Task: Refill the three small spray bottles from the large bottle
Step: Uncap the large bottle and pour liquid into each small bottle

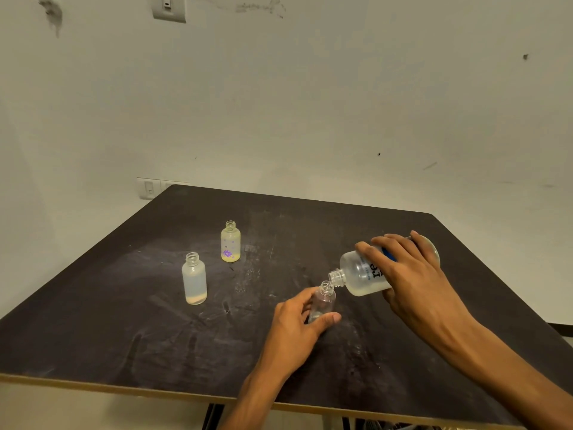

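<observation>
Your left hand (297, 318): low and near you, forearm reaching up from the bottom edge, fingers and thumb curled round a small clear bottle (323, 301). Your right hand (412, 274): forearm entering from the lower right, raised above the left, fingers spread over a large bottle (366, 273), gripping it tipped on its side.

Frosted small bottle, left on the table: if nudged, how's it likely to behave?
The frosted bottle probably tips easily: tall, narrow, only a thin layer of liquid at the bottom, so likely light. Its neck is uncapped, so a tip would likely spill onto the table.
</observation>
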